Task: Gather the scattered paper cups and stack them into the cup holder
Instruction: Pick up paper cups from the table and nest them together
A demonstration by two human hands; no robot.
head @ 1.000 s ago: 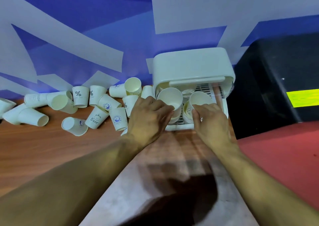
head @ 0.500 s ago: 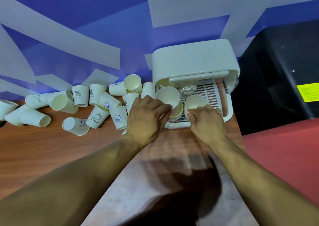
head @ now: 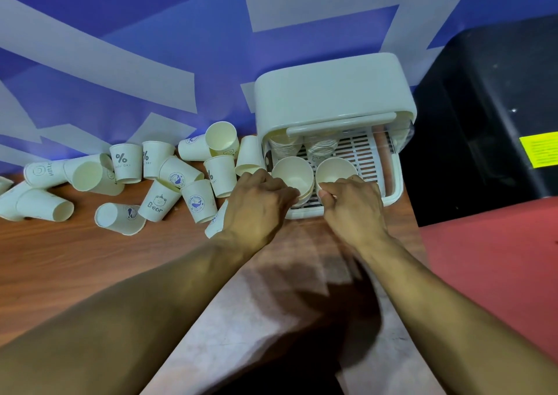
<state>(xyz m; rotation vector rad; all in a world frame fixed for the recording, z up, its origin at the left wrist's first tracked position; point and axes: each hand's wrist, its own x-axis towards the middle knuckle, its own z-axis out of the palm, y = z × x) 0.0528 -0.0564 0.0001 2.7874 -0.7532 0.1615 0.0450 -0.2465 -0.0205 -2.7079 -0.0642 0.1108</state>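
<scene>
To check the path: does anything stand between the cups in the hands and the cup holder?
Nothing visible. The left hand grips the left cup and the right hand the right cup, both over the cup holder tray.

1. The white cup holder (head: 332, 93) stands at the far side of the wooden worktop (head: 75, 259), its front open over a slatted tray (head: 363, 153).
2. The left hand (head: 259, 201) curls round a short stack of cups (head: 291, 171) at the tray's near left.
3. The right hand (head: 353, 204) pinches the near rim of a single cup (head: 335, 167) just right of that stack.
4. Left of the holder, loose cups (head: 157, 201) lie scattered, most of them tipped on their sides.
5. A black box (head: 483, 123) sits to the right.
</scene>
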